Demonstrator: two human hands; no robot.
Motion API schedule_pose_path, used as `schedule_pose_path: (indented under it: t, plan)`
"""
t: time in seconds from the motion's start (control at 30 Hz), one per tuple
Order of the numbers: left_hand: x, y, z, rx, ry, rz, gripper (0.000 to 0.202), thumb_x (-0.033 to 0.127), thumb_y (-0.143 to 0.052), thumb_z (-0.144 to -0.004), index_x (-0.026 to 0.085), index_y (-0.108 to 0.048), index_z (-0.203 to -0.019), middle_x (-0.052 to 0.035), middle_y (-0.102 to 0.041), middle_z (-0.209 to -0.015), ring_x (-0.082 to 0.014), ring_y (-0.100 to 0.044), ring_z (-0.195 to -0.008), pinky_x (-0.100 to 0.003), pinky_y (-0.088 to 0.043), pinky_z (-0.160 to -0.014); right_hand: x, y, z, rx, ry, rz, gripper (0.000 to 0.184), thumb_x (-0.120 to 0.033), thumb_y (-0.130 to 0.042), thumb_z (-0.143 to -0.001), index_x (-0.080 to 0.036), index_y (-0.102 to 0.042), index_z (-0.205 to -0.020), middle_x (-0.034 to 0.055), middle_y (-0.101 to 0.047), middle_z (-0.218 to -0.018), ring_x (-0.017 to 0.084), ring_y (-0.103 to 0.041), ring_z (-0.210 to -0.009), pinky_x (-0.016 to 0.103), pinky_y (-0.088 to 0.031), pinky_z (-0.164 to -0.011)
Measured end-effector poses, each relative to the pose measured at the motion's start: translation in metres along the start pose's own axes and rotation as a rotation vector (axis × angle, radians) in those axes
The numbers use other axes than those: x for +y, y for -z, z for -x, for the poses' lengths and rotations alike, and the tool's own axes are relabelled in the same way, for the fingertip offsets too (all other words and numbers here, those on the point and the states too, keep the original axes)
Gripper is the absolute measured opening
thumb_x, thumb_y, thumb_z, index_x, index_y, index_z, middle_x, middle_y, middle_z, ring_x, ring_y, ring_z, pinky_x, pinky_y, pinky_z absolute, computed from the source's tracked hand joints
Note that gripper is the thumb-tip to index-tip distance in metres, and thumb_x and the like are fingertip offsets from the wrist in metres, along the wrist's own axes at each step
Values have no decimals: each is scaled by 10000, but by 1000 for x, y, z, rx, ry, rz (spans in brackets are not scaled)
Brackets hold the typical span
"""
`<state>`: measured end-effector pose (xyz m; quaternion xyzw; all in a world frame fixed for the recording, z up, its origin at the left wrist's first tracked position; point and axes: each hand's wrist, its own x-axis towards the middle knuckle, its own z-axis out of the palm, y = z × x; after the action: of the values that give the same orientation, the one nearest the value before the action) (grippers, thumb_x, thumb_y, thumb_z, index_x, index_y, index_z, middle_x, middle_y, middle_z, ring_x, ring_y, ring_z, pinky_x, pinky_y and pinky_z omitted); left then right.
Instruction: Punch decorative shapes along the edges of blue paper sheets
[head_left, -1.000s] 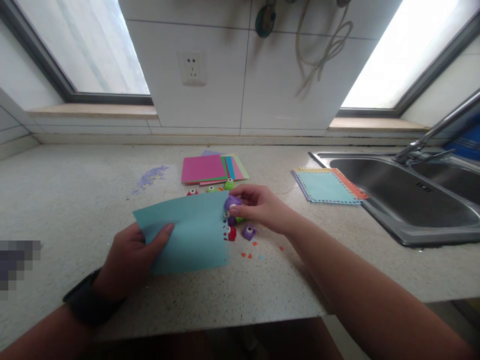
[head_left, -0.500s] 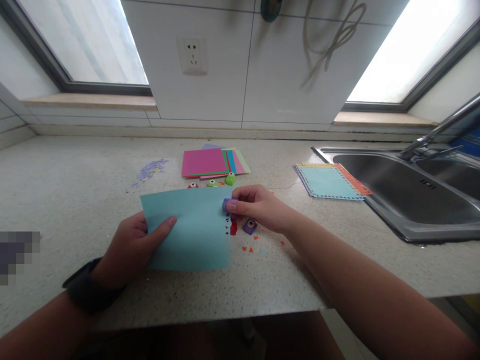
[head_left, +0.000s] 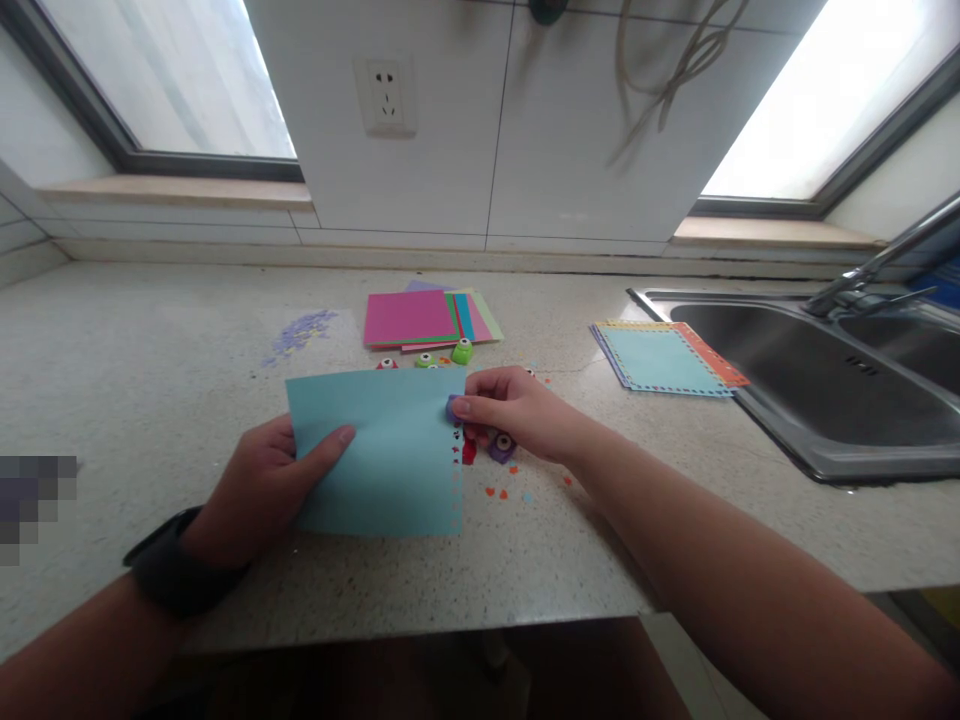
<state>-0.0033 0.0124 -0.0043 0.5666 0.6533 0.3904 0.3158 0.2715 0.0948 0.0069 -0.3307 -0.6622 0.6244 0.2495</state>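
A light blue sheet of paper (head_left: 382,455) is gripped at its left edge by my left hand (head_left: 289,470), thumb on top and fingers underneath. Small punched holes run down the sheet's right edge. My right hand (head_left: 517,410) pinches a purple craft punch (head_left: 454,408) set on that edge near the upper right corner. Just below the right hand, a second purple punch (head_left: 502,446) and a red punch (head_left: 469,450) rest on the counter. Behind the sheet stand green punches (head_left: 463,351) and another red one (head_left: 387,364), partly hidden.
A stack of coloured paper (head_left: 416,318) lies at the back. Sheets with punched borders (head_left: 664,358) sit at the right, overlapping the rim of the sink (head_left: 787,440). Purple paper bits (head_left: 301,335) are heaped at the left; orange bits (head_left: 496,493) lie scattered near the counter's front.
The camera view has shifted slightly. Both hands keep their grips, and the purple punch stays at about the same place on the sheet's right edge.
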Motion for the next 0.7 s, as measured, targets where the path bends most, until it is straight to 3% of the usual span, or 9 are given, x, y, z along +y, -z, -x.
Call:
schedule_pose_path:
  t: [0.7]
  plan:
    - [3,0,1,6,-2,-11,426,596,-711,-747,208,-740,-920,-57,-806,-912,-290,-741,-791,-338,-617,-660,-1,-1,0,-3,-7,3,397,-517,-718,-831,-189,-539,-698,-15,-599,-579,91,-558,-464,200,-368,-373]
